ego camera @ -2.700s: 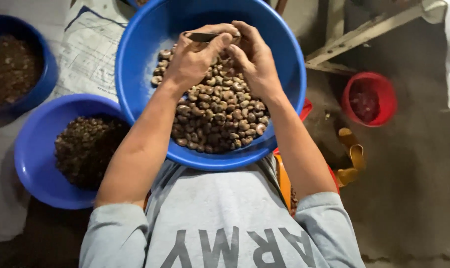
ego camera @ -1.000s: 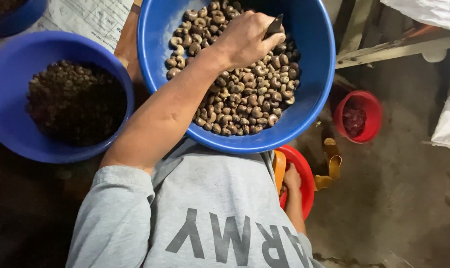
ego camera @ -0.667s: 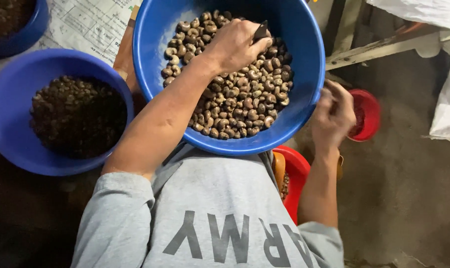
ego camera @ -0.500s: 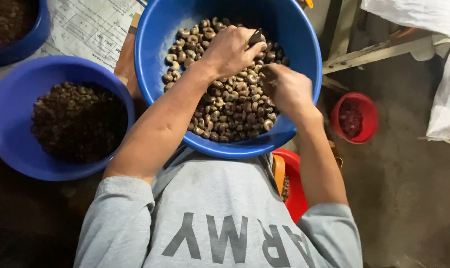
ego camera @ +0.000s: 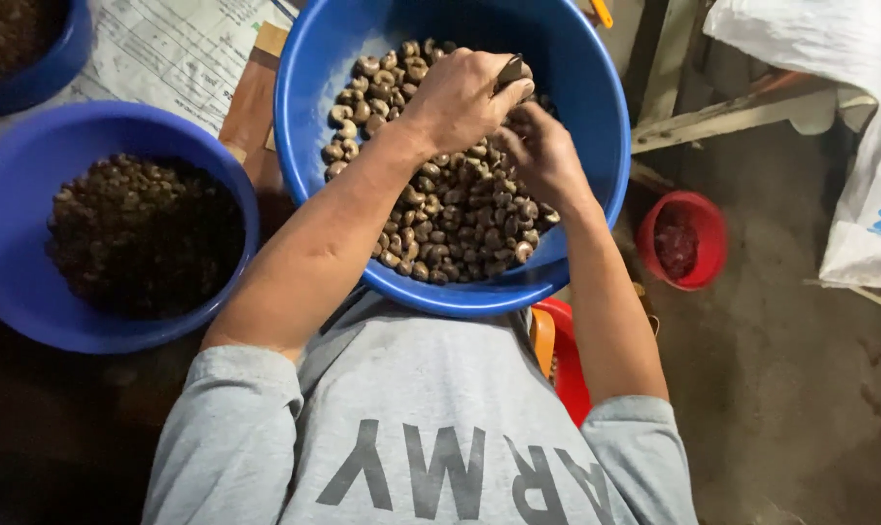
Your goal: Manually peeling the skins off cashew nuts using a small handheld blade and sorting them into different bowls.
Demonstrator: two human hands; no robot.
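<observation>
Left hand [ego camera: 460, 97] fisted around small dark blade [ego camera: 511, 70] over cashew nuts [ego camera: 460, 209] in large blue basin [ego camera: 596, 126], upper centre of frame. Right hand [ego camera: 542, 156] beside it, fingers curled among nuts; grip contents unclear. Second blue basin [ego camera: 13, 292] of darker pieces at left; red bowl [ego camera: 698, 209] at right.

I have both forearms stretched forward, my left hand [ego camera: 460, 97] curled into a loose fist and my right hand [ego camera: 542, 156] just beside it, fingers bent downward.
</observation>
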